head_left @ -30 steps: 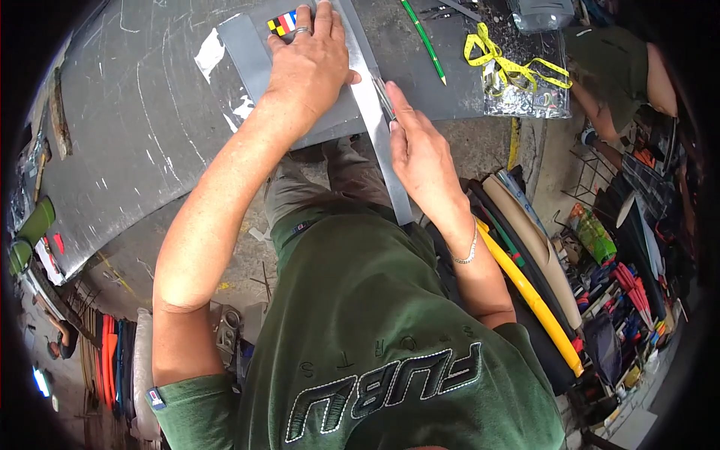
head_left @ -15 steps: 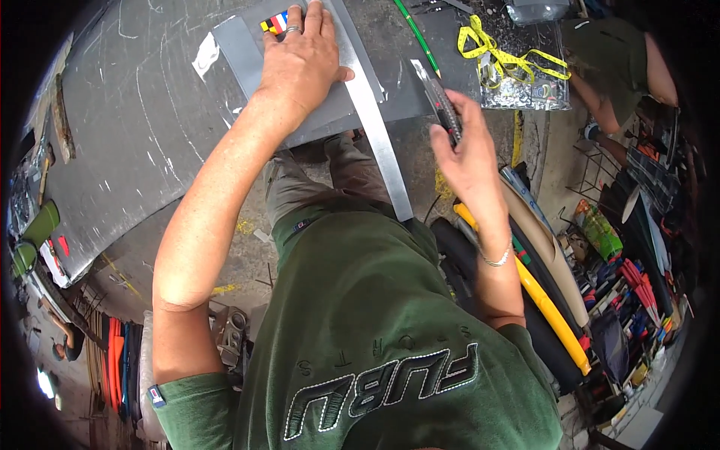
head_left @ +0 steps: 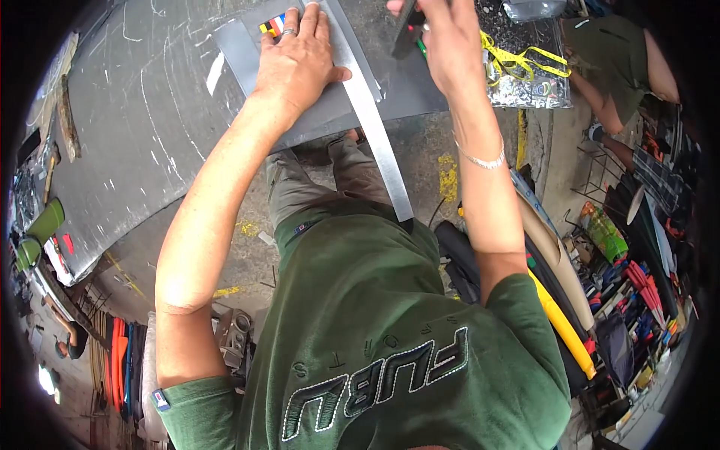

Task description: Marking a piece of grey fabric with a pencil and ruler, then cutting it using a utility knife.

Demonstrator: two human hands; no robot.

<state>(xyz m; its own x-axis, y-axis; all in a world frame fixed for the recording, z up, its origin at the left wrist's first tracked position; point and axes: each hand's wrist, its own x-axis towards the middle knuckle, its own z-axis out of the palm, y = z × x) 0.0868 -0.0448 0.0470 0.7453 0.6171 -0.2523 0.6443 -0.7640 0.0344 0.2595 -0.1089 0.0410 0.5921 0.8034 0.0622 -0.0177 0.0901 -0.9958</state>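
Note:
My left hand [head_left: 298, 71] lies flat with fingers stretched out, pressing on a smooth grey sheet [head_left: 238, 56] and the edge of a long metal ruler [head_left: 375, 139]. The ruler sticks out past the table's near edge toward my shirt. By my left fingertips a small multicoloured patch [head_left: 274, 27] shows, partly covered. My right hand [head_left: 454, 56] is closed round a dark utility knife [head_left: 406, 31], raised over the far part of the table and blurred; its blade cannot be made out. A green pencil [head_left: 421, 49] is mostly hidden behind that hand.
The dark, scratched table [head_left: 120, 112] spreads left. A yellow measuring tape [head_left: 529, 60] and a clear plastic bag [head_left: 525, 95] lie right of my right forearm. Another person [head_left: 615, 67] is at the far right. Rolls of material, one yellow [head_left: 566, 330], stand beside my right arm.
My right hand has moved up and away from me with the utility knife, from beside the table's near edge to over its far part. My left hand and the ruler have hardly shifted.

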